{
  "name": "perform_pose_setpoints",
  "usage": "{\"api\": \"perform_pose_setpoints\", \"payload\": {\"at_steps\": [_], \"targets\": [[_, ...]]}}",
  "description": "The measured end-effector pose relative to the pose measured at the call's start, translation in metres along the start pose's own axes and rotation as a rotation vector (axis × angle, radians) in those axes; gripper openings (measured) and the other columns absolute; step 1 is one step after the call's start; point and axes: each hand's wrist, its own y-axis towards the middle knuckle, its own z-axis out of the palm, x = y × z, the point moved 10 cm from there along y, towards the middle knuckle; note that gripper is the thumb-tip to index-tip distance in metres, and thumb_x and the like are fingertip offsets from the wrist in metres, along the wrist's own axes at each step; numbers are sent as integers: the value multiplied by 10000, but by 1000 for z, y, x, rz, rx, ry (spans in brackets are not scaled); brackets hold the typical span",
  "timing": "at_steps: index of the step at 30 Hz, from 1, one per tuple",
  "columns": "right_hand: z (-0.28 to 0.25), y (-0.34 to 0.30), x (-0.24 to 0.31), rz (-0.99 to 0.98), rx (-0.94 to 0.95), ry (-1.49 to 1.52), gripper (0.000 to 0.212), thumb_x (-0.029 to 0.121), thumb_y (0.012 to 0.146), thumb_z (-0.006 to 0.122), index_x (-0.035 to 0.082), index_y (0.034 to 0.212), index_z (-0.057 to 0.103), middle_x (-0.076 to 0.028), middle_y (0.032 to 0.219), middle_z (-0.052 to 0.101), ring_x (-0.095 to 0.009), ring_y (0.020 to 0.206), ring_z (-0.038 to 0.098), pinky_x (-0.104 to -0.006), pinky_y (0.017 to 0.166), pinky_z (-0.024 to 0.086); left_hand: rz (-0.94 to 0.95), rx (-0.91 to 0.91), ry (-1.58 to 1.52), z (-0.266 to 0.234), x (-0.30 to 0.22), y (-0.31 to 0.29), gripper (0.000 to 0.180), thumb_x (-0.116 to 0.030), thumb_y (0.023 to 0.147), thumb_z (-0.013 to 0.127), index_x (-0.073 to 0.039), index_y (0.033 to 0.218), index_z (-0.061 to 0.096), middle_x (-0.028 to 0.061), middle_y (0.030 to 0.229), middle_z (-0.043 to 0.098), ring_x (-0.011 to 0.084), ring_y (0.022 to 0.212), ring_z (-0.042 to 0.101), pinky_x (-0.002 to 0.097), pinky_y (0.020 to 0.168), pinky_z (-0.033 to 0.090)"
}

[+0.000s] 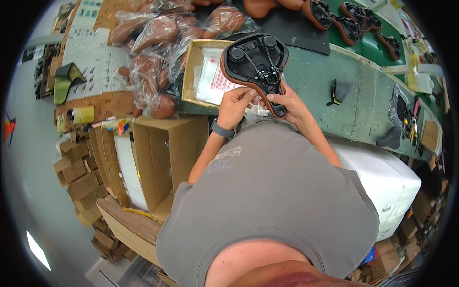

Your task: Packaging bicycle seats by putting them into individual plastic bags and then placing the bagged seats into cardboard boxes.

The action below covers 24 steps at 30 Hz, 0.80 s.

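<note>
A bicycle saddle [253, 56] is held upside down over the bench's near edge, its black underside with springs and clamp facing up and its brown cover showing round the rim. My right hand [290, 102] grips the narrow nose, thumb on top and fingers hidden beneath. Beside the nose's left edge, my left hand [235, 106] is closed in a pinch; what lies between its fingertips is too small to make out. Crumpled clear plastic [256, 113] shows under the nose, between my hands.
A shallow carton [190, 71] with printed sheets stands behind my left hand. Plastic-wrapped brown saddles [155, 36] pile up beyond it. More upturned saddles [349, 29] lie at the far right. Tall cardboard boxes [155, 158] stand at left, a white wrapped block [377, 179] at right.
</note>
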Motion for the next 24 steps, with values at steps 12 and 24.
{"api": "perform_pose_setpoints", "payload": {"at_steps": [12, 24], "targets": [[-77, 8, 58, -97, -51, 76, 671, 262, 881, 908, -4, 1412, 596, -122, 1236, 670, -236, 998, 639, -365, 827, 516, -164, 95, -956, -80, 10, 80, 179, -255, 1149, 633, -88, 1138, 698, -41, 914, 666, 73, 712, 545, 254, 662, 454], [-119, 179, 97, 299, 34, 4, 769, 309, 1011, 824, 24, 1630, 466, -172, 1279, 737, -315, 1016, 792, -428, 811, 670, 774, -228, 648, -93, -266, 192, 152, -88, 1054, 753, 6, 1139, 836, 30, 848, 677, 123, 772, 598, 289, 664, 462]]}}
